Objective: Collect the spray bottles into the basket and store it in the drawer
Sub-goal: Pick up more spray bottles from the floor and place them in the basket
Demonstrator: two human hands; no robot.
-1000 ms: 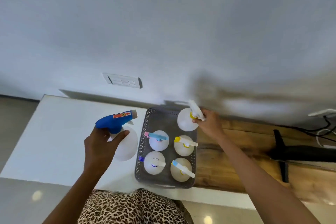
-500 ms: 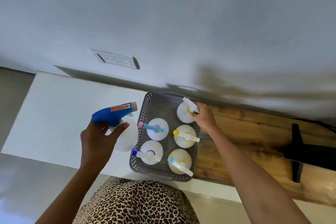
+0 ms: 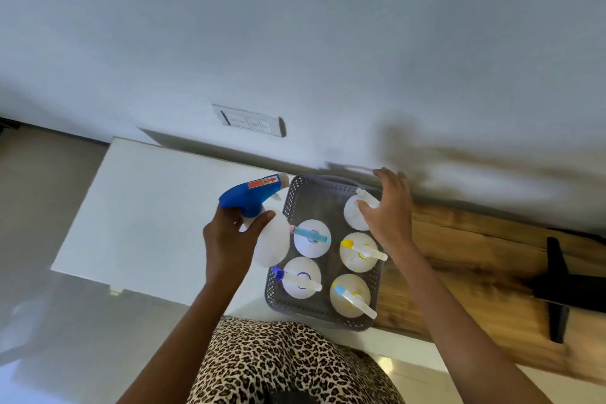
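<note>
A grey perforated basket (image 3: 296, 192) stands on the counter where the white top meets the wood. Several white spray bottles stand upright in it, among them one with a pink and light-blue head (image 3: 310, 238) and one with a yellow tip (image 3: 359, 251). My left hand (image 3: 229, 236) grips a white bottle with a big blue trigger head (image 3: 251, 197), held just left of the basket's rim. My right hand (image 3: 388, 210) hovers with spread fingers over the far right bottle (image 3: 355, 215), thumb touching its top. The basket's far left corner holds no bottle.
A white counter top (image 3: 147, 207) lies to the left and a wooden slab (image 3: 475, 259) to the right. A black object (image 3: 564, 289) lies on the wood at the far right. A switch plate (image 3: 249, 120) sits on the wall behind. No drawer is in view.
My right hand has let go of the far right bottle, which stands in the basket, and opened above it. My left hand has brought the blue-headed bottle closer to the basket.
</note>
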